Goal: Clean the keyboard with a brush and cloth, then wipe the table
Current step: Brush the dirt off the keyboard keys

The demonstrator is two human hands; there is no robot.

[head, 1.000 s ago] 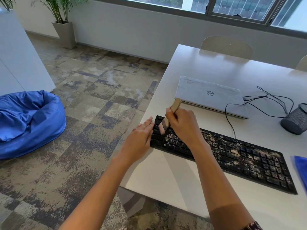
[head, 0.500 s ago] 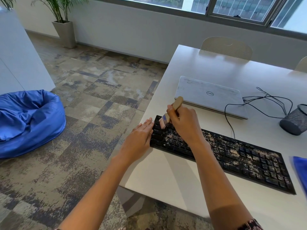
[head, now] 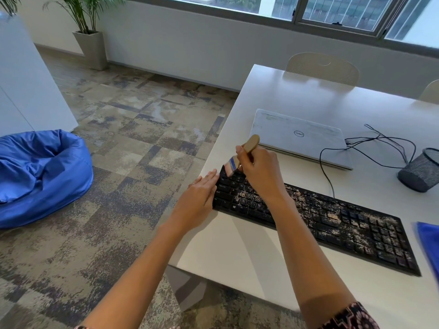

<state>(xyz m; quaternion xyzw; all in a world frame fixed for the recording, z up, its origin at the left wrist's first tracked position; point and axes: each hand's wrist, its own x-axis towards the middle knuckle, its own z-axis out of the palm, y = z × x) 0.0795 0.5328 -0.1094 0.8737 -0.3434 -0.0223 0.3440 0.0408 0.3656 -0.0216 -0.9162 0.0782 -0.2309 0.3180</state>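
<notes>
A black keyboard [head: 332, 224] lies slantwise on the white table [head: 237, 248], speckled with pale dust over most of its keys. My right hand [head: 261, 172] grips a small wooden-handled brush [head: 234, 166] with a blue band, its bristles on the keyboard's far left corner. My left hand [head: 199, 200] lies flat with straight fingers against the keyboard's left end. A blue cloth [head: 430, 245] shows at the right edge of the view.
A shut grey laptop [head: 299, 136] sits behind the keyboard, with black cables [head: 380, 148] trailing to the right. A mesh pen cup [head: 421, 169] stands at the far right. Chairs [head: 320, 67] line the table's far side. A blue beanbag [head: 40, 174] rests on the carpet.
My right hand has drawn the brush up and to the left, from the upper key rows to the keyboard's far left corner. My left hand stays flat against the keyboard's end.
</notes>
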